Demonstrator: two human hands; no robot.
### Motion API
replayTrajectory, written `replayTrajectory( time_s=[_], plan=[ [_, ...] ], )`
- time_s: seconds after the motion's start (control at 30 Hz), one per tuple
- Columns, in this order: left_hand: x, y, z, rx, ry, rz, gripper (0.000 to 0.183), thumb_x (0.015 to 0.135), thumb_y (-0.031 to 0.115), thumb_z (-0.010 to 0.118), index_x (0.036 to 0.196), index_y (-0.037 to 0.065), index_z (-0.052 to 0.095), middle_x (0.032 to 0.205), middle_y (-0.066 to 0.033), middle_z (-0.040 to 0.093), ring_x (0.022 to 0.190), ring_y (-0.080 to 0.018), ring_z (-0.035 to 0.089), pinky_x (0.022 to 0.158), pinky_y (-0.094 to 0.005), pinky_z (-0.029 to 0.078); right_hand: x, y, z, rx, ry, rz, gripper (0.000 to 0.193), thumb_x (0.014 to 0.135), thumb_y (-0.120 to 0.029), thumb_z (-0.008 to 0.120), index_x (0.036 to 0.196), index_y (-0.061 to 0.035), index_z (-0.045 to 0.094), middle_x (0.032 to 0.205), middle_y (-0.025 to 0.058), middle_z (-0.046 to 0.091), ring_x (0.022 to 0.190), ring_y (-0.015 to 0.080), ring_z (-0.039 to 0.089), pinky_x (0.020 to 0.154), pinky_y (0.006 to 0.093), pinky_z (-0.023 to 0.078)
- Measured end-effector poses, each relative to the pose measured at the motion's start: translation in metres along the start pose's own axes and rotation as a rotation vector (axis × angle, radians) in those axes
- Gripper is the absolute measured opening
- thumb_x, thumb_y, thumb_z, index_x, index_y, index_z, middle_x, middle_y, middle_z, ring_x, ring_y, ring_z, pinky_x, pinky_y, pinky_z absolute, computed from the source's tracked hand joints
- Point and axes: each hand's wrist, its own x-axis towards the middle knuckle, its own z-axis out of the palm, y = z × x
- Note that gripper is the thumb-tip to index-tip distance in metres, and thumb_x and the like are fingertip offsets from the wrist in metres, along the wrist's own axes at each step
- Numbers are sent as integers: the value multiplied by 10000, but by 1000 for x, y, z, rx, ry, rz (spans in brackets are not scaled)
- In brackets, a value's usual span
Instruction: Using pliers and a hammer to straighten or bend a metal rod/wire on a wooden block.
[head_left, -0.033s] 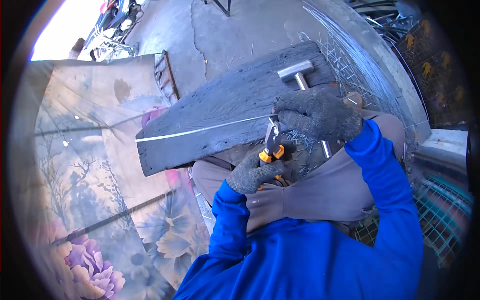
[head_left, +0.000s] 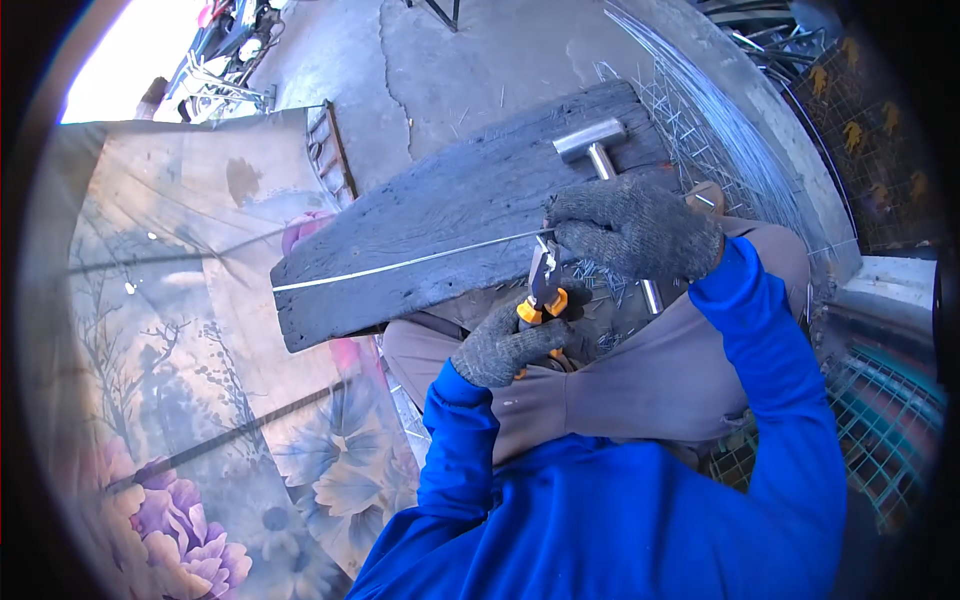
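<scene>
My gloved left hand [head_left: 495,345] is closed around the yellow-and-black handles of a pair of pliers [head_left: 544,278], jaws pointing up. At the jaw tips, my gloved right hand [head_left: 640,228] pinches the right end of a long thin metal wire [head_left: 400,266]. The wire stretches left across a dark, weathered wooden board [head_left: 440,190]. Whether the jaws grip the wire I cannot tell. A metal hammer [head_left: 590,141] lies with its head on the board; its handle passes under my right hand and shows again below it.
Short cut wire pieces [head_left: 618,288] lie between my legs and the board. A bundle of long wires [head_left: 705,105] rests at the far right. Flower-patterned sheeting [head_left: 250,400] covers the left side. A green wire mesh [head_left: 885,425] stands at the lower right.
The wire's left end sits slightly lower on the board. Both hands and the pliers stay almost in place.
</scene>
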Motion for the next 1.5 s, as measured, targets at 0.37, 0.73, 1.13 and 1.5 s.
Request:
replayTrajectory(
  time_s=[0.37,0.73,1.13,1.5],
  plan=[
    [-3,5,17,-28,83,-79,522,901,194,728,1347,-8,549,1168,-120,671,1021,-218,667,882,-361,548,-2,5,-1,-48,-33,11,402,992,-330,576,1290,-70,650,1234,172,681,1095,324,679,960,433,525],
    [-11,9,28,-21,12,-95,398,928,208,712,1270,29,616,1058,-66,690,907,-142,648,818,-292,521,-10,2,-5,24,-9,-38,319,957,-242,611,1199,-47,683,1086,166,722,977,308,709,870,410,555],
    [-4,-1,31,-32,109,-77,372,917,207,691,1192,-24,590,1011,-121,678,918,-223,676,811,-352,543,-12,-8,-13,-21,43,-47,312,928,-261,647,1144,-45,707,995,184,725,886,325,714,798,416,559],
    [9,-33,68,-162,202,-9,283,951,213,676,1102,-11,595,876,-134,682,775,-258,705,688,-354,562,-14,7,-8,-154,-205,-50,320,968,-310,589,1122,-51,696,1020,153,715,955,323,689,848,423,541]
  ],
)
